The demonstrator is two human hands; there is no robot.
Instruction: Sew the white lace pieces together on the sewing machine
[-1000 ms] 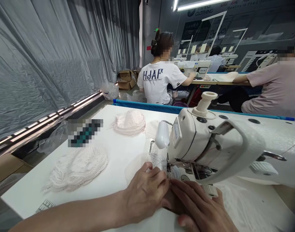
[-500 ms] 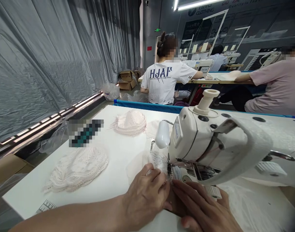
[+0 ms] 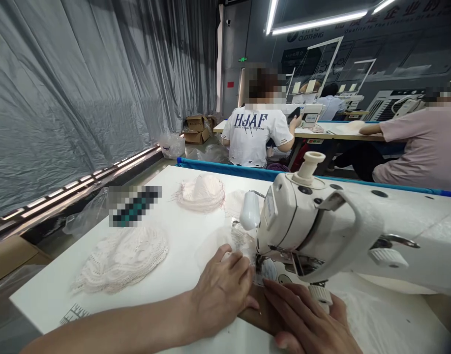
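In a sewing workshop hung with a grey curtain (image 3: 100,83), across a white table (image 3: 181,246) bearing a cream lace pile (image 3: 125,260) and, farther back, a pale pink fabric pile (image 3: 202,191). In front of a white sewing machine (image 3: 284,211), over sheer white fabric (image 3: 212,242): a left hand (image 3: 223,290), fingers curled, with firm pinch or mere press impossible to tell behind the knuckles. Just beside, a right hand (image 3: 306,317) laid nearly flat, fingers straight and close together. Beneath and ahead of the left fingers, the fabric, reaching toward the machine head. Changed within the last half second: a slightly wider gap between both hands, with more of a brown patch (image 3: 264,309), nature unclear, on show. By judgement, a small easing apart rather than a release of the fabric. Beyond, newly raised by a co-worker in a white shirt (image 3: 249,137), a dark object (image 3: 294,115).
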